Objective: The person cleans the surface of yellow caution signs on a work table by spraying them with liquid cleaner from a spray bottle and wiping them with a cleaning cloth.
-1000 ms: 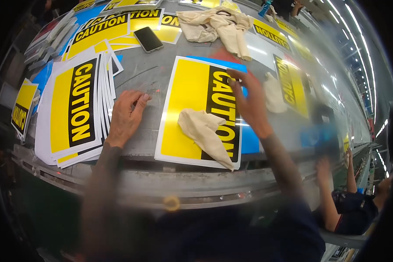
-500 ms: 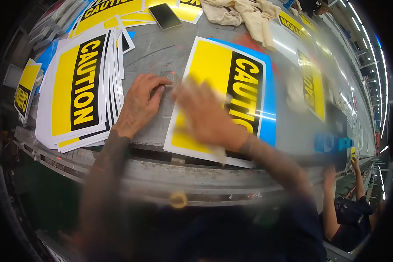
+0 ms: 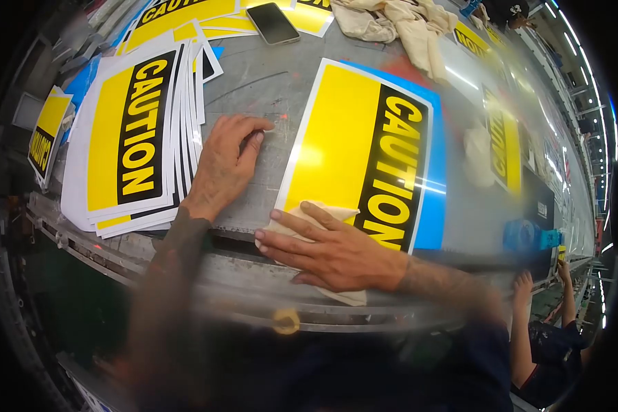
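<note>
Cloth (image 3: pixel 302 218) pinned flat under right hand (image 3: pixel 333 250), open-palmed grip, at near edge of caution sign (image 3: pixel 364 151) on the surface (image 3: pixel 268 82). Left hand (image 3: pixel 223 168) spread flat, holding nothing. Best wiped with even pressure, sign braced against sliding.

A grey metal table (image 3: pixel 275 82) carries everything. Near its middle lies a yellow CAUTION sign (image 3: pixel 350 147) on a blue sheet (image 3: pixel 436 199), with a cloth (image 3: pixel 292 223) at the sign's near edge. To the left sits a stack of signs (image 3: pixel 134 130). At the far side lie a phone (image 3: pixel 273 23), more signs (image 3: pixel 178 10) and a heap of rags (image 3: pixel 398 24). Another sign (image 3: pixel 505 141) lies to the right.
</note>
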{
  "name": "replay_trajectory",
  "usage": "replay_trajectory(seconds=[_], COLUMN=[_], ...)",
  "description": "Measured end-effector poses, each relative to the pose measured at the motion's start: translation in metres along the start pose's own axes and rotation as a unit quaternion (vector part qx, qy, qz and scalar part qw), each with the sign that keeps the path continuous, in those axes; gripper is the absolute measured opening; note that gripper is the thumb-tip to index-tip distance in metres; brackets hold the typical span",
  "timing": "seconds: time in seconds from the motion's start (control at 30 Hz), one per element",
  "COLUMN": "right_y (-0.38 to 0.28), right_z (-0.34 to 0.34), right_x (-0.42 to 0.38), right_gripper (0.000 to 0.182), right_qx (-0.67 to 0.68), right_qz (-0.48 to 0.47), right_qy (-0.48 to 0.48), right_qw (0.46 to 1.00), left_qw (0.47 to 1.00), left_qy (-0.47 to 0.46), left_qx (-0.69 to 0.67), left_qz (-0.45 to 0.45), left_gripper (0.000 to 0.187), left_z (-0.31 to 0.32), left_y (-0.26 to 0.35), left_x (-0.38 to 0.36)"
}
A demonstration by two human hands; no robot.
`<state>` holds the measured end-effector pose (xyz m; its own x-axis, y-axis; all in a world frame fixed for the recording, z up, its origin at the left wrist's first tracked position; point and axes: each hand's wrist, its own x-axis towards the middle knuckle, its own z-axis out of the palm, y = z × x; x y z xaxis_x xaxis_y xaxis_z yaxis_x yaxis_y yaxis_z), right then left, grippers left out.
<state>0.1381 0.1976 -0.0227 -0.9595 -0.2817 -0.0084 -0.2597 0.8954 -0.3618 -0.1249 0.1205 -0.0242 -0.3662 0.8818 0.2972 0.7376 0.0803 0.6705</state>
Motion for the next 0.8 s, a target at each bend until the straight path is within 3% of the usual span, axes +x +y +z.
replay_trajectory(seconds=[0.1,0.2,0.33,0.4,0.53,0.8], right_y=[0.019,0.052,0.14,0.126,0.04,0.164], right_z=[-0.013,-0.04,-0.054,-0.048,-0.024,-0.046], right_x=[-0.004,-0.004,-0.006,0.001,0.014,0.04], right_gripper=[0.073,0.067,0.067,0.077,0.083,0.075], right_qx=[0.006,-0.03,-0.19,-0.186,-0.019,-0.153], right_qz=[-0.016,0.071,0.235,0.222,0.083,0.196], right_qy=[-0.008,-0.006,0.123,0.12,0.052,0.191], right_qw=[1.0,0.997,0.945,0.95,0.995,0.95], left_qw=[1.0,1.0,1.0,1.0,1.0,1.0], left_qy=[0.0,-0.005,-0.012,-0.009,0.005,-0.022], left_qx=[0.008,0.015,0.009,0.005,-0.004,0.003], left_qz=[0.014,0.017,-0.006,-0.004,0.007,-0.013], left_gripper=[0.02,0.021,0.021,0.021,0.022,0.023], left_z=[-0.002,-0.002,-0.002,-0.003,-0.003,-0.005], left_y=[-0.003,-0.003,0.002,0.002,0.0,0.01], left_x=[0.0,0.001,0.0,0.0,0.002,0.004])
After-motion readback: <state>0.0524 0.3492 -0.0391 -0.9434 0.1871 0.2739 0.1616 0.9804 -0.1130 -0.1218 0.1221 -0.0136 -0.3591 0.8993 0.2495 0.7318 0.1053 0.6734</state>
